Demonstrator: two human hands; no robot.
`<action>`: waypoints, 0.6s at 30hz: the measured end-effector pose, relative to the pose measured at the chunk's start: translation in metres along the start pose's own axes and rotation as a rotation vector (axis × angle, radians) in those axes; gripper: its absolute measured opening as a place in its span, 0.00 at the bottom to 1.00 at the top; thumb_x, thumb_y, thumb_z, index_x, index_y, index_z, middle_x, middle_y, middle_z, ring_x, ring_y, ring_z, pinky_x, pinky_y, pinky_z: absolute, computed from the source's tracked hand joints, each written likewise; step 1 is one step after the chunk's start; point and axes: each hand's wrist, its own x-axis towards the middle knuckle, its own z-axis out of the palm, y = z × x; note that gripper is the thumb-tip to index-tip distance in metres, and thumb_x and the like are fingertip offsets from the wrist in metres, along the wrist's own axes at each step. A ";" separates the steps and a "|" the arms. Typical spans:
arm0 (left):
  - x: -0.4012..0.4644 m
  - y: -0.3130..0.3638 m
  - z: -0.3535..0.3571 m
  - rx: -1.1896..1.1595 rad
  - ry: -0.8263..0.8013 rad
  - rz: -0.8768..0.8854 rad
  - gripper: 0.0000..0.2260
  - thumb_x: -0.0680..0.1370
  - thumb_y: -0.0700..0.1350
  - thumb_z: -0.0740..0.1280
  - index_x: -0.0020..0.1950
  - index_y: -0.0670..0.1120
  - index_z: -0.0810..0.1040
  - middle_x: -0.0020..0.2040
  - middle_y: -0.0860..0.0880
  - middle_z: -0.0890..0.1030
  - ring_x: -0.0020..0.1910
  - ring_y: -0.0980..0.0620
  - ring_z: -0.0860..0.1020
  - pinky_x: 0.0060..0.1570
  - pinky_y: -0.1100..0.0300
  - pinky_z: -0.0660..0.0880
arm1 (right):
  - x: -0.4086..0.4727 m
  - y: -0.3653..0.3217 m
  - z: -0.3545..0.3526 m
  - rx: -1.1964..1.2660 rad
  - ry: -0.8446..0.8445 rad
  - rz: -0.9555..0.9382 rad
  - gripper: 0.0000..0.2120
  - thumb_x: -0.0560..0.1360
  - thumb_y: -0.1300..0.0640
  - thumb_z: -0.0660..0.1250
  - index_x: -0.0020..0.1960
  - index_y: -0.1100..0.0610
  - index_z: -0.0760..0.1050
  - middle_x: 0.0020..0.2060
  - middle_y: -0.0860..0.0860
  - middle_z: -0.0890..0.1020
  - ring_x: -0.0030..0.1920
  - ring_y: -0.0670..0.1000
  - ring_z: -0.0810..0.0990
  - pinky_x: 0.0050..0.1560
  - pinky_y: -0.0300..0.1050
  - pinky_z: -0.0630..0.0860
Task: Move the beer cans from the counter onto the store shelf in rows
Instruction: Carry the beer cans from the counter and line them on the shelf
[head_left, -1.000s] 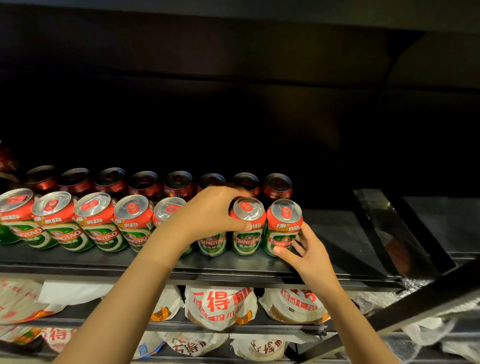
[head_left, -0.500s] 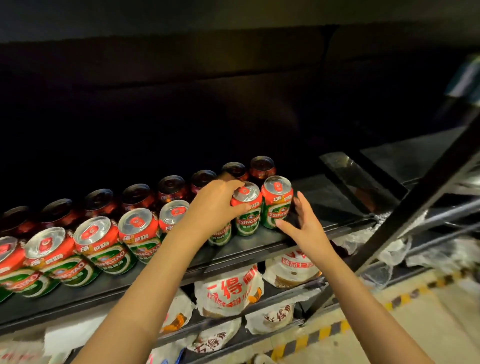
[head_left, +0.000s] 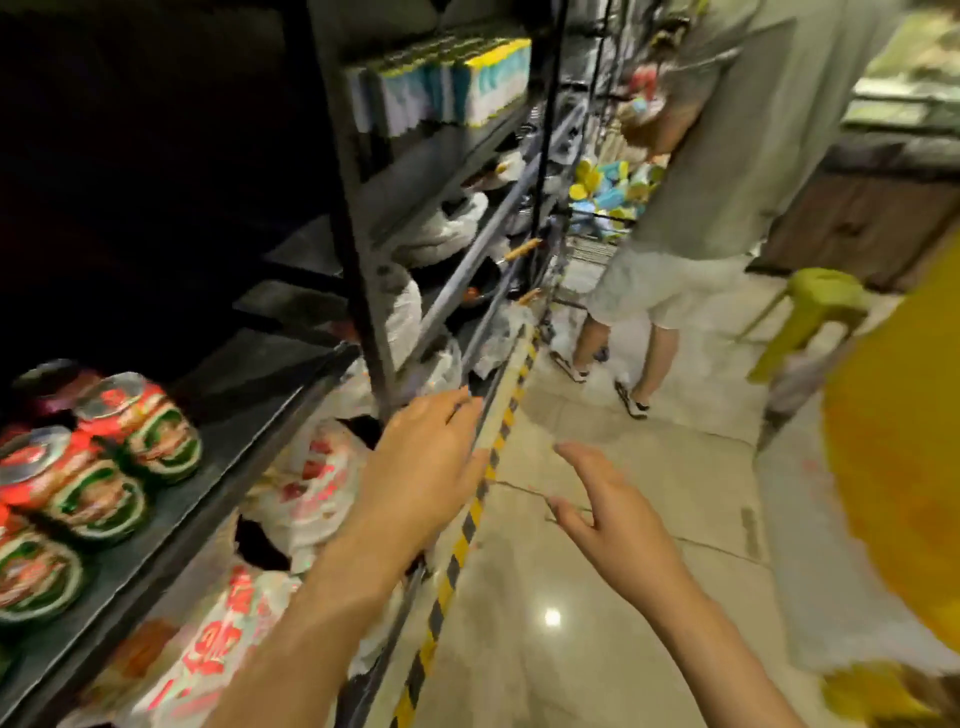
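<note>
The beer cans (head_left: 98, 467) stand in rows on the dark store shelf (head_left: 218, 457), at its left end, upright and packed close, and both your hands are off them and empty. Your left hand (head_left: 431, 462) hangs just past the shelf's front edge with its fingers loosely spread, and your right hand (head_left: 602, 509) is further out from the shelf, over the floor (head_left: 597, 597), fingers apart and slightly bent, holding nothing. The step in hand looks like going to fetch more cans; the counter is not in view, so turn fully until you see it before you reach. Take a can in each hand by its side, carry them upright, and set them on the bare stretch of shelf right of the last can, pushed up against it so the row runs straight. Below that shelf, lower levels hold white bags with red print (head_left: 311, 493); what is inside them cannot be told. Up and to the right of the shelf, a higher one carries a row of boxed packs (head_left: 467, 83). Beyond the shelf another person (head_left: 711, 182) stands in the aisle beside a green stool (head_left: 810, 317), so mind your path.
</note>
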 end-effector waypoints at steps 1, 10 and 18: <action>0.009 0.029 0.013 -0.042 -0.052 0.090 0.24 0.79 0.52 0.60 0.73 0.48 0.63 0.72 0.50 0.65 0.70 0.50 0.64 0.67 0.56 0.62 | -0.026 0.023 -0.015 -0.021 0.048 0.083 0.24 0.77 0.51 0.63 0.72 0.52 0.63 0.69 0.47 0.69 0.69 0.49 0.68 0.64 0.37 0.62; -0.032 0.288 0.112 -0.485 -0.514 0.526 0.21 0.77 0.51 0.63 0.70 0.51 0.67 0.65 0.55 0.69 0.65 0.56 0.69 0.56 0.71 0.61 | -0.331 0.130 -0.106 0.036 0.413 0.865 0.20 0.77 0.47 0.62 0.68 0.47 0.66 0.65 0.39 0.70 0.66 0.42 0.69 0.63 0.37 0.65; -0.134 0.464 0.176 -0.643 -0.822 0.508 0.20 0.77 0.50 0.65 0.69 0.53 0.68 0.64 0.56 0.72 0.63 0.57 0.71 0.61 0.61 0.68 | -0.542 0.168 -0.143 0.212 0.651 1.246 0.18 0.77 0.48 0.64 0.66 0.45 0.68 0.58 0.39 0.72 0.61 0.42 0.71 0.58 0.39 0.68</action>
